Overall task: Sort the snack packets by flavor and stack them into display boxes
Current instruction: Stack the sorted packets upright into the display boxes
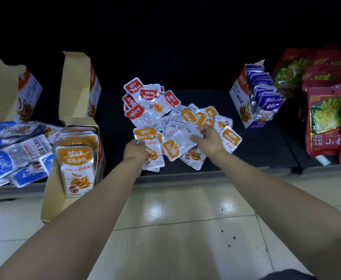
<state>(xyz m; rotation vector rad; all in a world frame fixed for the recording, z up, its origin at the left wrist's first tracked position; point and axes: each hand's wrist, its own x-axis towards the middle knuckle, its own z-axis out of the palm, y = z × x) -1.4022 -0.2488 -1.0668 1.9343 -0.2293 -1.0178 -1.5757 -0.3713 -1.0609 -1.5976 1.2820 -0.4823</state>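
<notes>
- Slippage is risked: orange packets (pixel 152 156), gripped by fingers of the left hand (pixel 134 151), could fan onto the shelf (pixel 266 142).
- Blurred packet (pixel 177 142), pinched by the right hand (pixel 210 140) above the pile (pixel 165 110), could be misfiled by flavor.

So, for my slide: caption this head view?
Left hand holds an orange packet stack; right hand pinches another orange packet above the mixed pile.

We look through one wide-angle camera worn on the head, facing forward and steeply down. It is close enough that our arms reach the dark shelf (pixel 266 142) and snack packets (pixel 155 106), with the tiled floor (pixel 175 239) nearest us.
</notes>
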